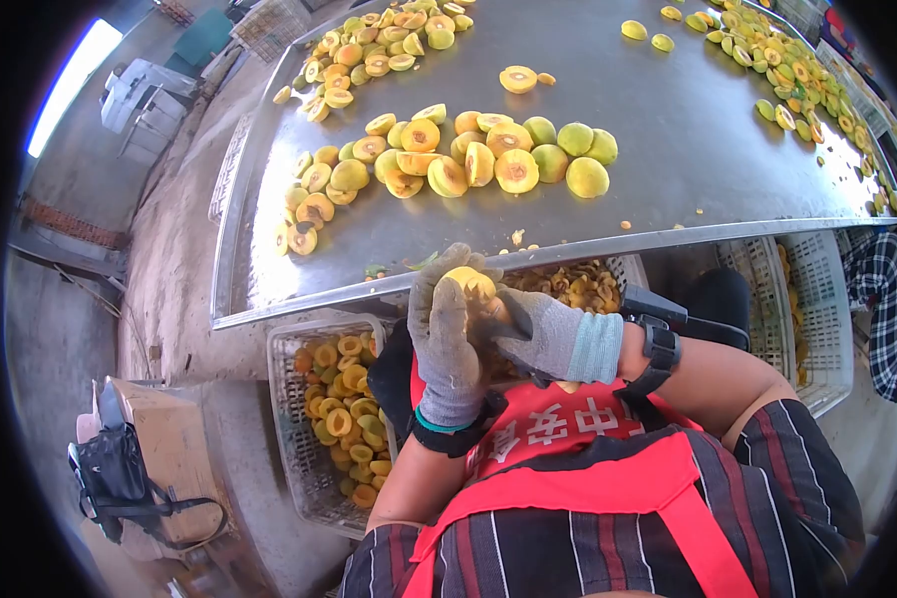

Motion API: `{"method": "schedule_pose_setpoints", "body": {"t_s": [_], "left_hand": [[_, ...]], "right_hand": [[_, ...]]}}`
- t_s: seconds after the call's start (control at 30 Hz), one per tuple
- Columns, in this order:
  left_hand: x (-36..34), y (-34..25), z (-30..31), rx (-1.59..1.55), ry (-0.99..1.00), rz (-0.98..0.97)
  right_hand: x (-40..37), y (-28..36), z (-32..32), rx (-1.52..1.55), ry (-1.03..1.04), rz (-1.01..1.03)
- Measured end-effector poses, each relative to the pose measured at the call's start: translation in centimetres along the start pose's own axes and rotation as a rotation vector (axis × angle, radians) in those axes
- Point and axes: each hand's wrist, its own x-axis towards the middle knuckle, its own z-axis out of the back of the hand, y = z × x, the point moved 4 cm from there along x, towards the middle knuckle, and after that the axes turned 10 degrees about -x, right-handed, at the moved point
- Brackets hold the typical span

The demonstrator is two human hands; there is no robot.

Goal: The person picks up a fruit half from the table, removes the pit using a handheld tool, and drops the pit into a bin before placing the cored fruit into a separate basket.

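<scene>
Both my hands wear grey work gloves and meet in front of my chest, just below the metal table's near edge. My left hand is wrapped round a yellow fruit piece, which shows at its fingertips. My right hand is closed against the same fruit from the other side; whatever else its fingers hold is hidden. On the metal table beyond, a row of halved fruit lies cut faces up or sideways, with several whole-looking green-yellow ones at its right end.
A crate of fruit halves stands below left. Under the table edge is a container of brown scraps. White crates stand at right. More fruit piles lie across the table. A cardboard box with a black bag is far left.
</scene>
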Motion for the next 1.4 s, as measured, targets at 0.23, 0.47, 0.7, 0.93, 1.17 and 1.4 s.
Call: {"method": "schedule_pose_setpoints", "body": {"t_s": [0.23, 0.47, 0.7, 0.93, 1.17, 1.4], "left_hand": [[0.2, -0.6, -0.2, 0.140, 0.080, 0.096], [-0.3, -0.3, 0.2, 0.136, 0.084, -0.061], [-0.5, -0.2, 0.0, -0.015, 0.033, 0.061], [-0.3, 0.1, -0.6, 0.073, -0.085, -0.029], [-0.3, 0.2, -0.6, 0.256, -0.044, -0.009], [0.9, 0.7, 0.5, 0.279, 0.018, 0.127]], "right_hand": [[-0.7, 1.5, 1.2, -0.015, 0.227, -0.277], [-1.1, 0.1, 0.8, 0.082, 0.284, -0.257], [-2.4, -0.9, 1.3, 0.043, 0.217, -0.247], [-1.7, 1.2, -0.3, -0.574, -0.103, 0.373], [-1.8, 0.5, 0.2, -0.464, -0.315, 0.515], [-0.5, -2.4, -0.4, -0.041, 0.177, -0.137]]}}
